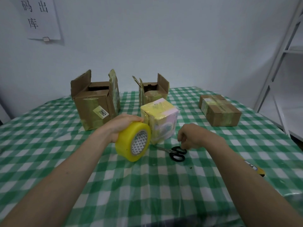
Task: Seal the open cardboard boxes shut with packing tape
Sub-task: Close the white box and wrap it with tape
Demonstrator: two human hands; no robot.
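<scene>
A paper sign (pixel 41 18) on the wall, far beyond the left hand (pixel 122 126), carries large handwritten Chinese characters. The big open box (pixel 95 105) just behind that hand bears a yellow sticker (pixel 100 114) reading "2097". The print on the pale taped box (pixel 161 119) between the two hands is too small to read, as is the label on the sealed brown box (pixel 218 112) beyond the right hand (pixel 191 136).

The left hand grips a yellow roll of packing tape (pixel 133 142) from above, fingers curled over its rim, the roll standing on edge just beside the pale box, its core printed with small triangles. The right hand hangs with fingers curled downward, fingertips touching the upper black handle loop of the scissors (pixel 175 152), which lie flat on the green-checked worktop (pixel 147 185). A second open box (pixel 152 90) stands behind the pale one, flaps up. A yellow-and-black object (pixel 255 168) lies beside the right forearm.
</scene>
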